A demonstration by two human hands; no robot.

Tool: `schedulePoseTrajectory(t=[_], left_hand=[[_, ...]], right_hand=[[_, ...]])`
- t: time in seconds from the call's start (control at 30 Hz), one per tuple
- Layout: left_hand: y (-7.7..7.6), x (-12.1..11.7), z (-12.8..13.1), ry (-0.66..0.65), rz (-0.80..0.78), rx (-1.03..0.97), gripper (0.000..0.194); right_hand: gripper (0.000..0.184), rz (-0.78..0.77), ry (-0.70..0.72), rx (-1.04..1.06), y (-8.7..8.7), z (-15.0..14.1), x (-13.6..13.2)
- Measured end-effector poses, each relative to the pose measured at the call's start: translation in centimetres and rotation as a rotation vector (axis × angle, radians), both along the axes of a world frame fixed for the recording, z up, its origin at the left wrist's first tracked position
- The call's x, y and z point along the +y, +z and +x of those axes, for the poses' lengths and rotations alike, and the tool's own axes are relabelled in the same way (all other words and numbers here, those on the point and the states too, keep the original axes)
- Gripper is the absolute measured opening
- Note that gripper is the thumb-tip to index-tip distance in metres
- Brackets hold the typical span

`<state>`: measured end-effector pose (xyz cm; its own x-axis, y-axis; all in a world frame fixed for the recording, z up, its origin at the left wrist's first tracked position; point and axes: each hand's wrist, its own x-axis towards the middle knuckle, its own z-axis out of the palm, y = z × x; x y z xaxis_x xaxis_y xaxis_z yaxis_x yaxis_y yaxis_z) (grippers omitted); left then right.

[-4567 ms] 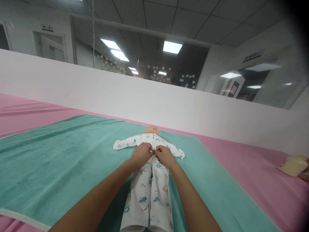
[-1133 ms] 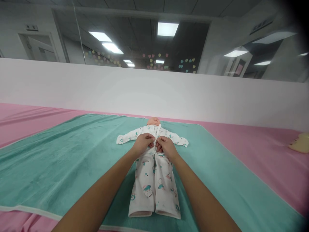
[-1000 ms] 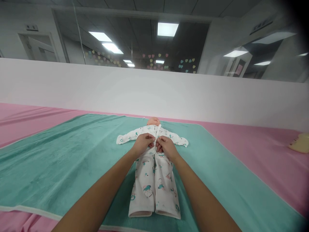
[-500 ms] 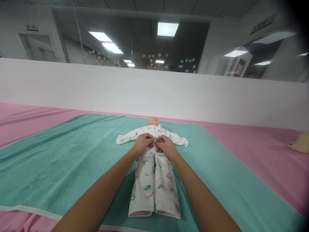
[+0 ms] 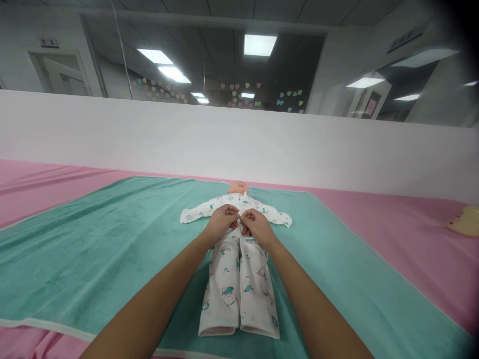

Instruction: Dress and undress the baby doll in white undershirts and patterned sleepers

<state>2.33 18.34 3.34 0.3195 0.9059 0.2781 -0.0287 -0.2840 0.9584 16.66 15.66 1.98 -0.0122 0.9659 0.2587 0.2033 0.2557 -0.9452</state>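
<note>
The printed garment [image 5: 223, 281], white with small figures, lies on a doll on its back; we see the doll's head [image 5: 238, 188] at the neckline, the sleeves spread to both sides and the two legs pointing toward the wearer of the camera. At the waist, the left hand [image 5: 224, 222] and the right hand [image 5: 258, 225] meet over the front opening, thumb and fingers of each pinched on its edge. Whether a fastener sits between them is too small for us to tell. We judge that uneven tension could set the two edges out of line, and that a hard pull could drag the doll askew, since nothing visible pins it down; the hands also mask the opening. Beneath lies a teal blanket [image 5: 123, 249], which could ruck if the doll slid, upon a pink sheet [image 5: 389, 224]. Beyond, we note a white panel [image 5: 149, 134].
</note>
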Motion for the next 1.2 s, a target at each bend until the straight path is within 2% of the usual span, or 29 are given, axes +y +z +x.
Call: schedulePoseTrajectory(t=[1.0,1.1,1.2], left_hand=[[0.5,-0.6,-0.1,0.002,-0.008,0.005,0.018],[0.8,-0.4,0.1,0.063,0.001,0.026,0.026],[1.6,0.7,0.6,0.206,0.019,0.133,0.028]], right_hand=[[0.018,-0.02,-0.013,0.122,-0.6,0.0,0.6],[0.019,0.0,-0.034,0.1,-0.7,-0.2,0.7],[0.018,0.021,-0.051,0.07,-0.7,-0.5,0.7]])
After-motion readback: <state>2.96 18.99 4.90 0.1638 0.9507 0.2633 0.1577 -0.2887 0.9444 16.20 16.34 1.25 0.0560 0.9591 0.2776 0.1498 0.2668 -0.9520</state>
